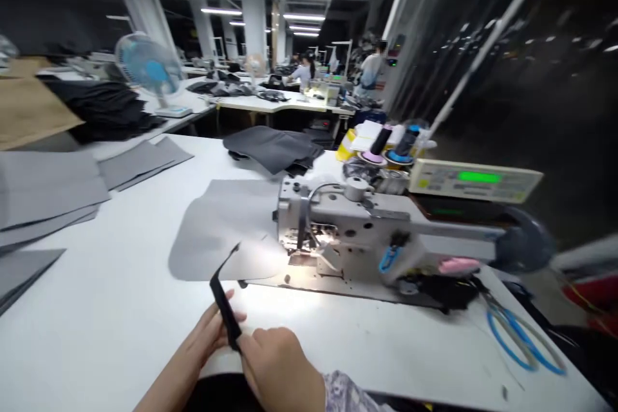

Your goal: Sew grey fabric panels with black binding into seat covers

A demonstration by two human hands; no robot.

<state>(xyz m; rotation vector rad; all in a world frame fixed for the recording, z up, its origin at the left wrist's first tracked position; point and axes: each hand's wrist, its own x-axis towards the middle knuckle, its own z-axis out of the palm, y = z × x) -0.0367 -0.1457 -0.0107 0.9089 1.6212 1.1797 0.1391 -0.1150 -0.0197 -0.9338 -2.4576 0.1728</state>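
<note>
Hands point(277, 360) pinch black fabric strip point(223, 312) | long axis points forward, tip bent

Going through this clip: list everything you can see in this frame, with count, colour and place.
black fabric strip: one, black, held upright between the hands
sewing machine: one, off-white metal, on the table, right of centre
fabric panel: one, grey, flat, running under the machine's needle area
stacked panels: several, grey, table's left side
fabric pile: one, dark grey, behind the machine
thread cones: two, dark, on pink and blue bases, behind the machine
control box: one, pale, green display, behind the machine's arm
desk fan: one, blue and white, far-left table
co-workers: two, in the background
left hand: one, pinching the strip
right hand: one, pinching the strip's lower end
</note>
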